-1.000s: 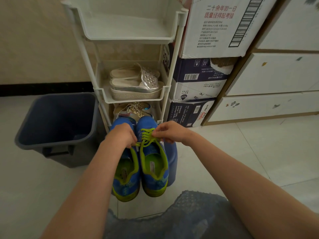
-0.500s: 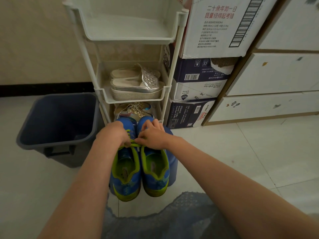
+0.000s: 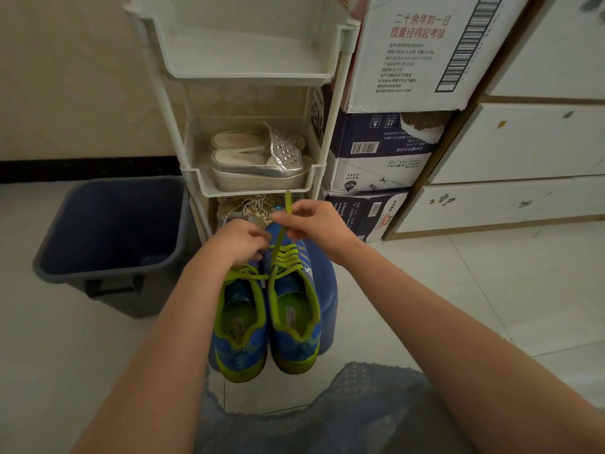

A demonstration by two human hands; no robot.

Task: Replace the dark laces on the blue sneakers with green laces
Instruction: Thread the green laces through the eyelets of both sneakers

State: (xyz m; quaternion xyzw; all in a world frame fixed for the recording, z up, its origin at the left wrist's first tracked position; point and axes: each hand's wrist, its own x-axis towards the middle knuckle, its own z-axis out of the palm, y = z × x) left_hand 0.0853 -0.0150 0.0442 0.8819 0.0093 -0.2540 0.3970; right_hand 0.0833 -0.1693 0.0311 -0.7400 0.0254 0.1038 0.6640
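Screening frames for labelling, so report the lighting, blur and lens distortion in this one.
Head view: dim, even indoor light, no harsh glare or hard shadows; head view: the wide lens bows the white rack and cabinet edges and swells the forearms at the bottom; head view: the green lace pinched by the right hand is sharp, while small print on the white carton is soft.

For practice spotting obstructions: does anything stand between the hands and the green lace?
Nothing visible does. The right hand pinches the green lace directly; the left hand rests beside it on the left sneaker.
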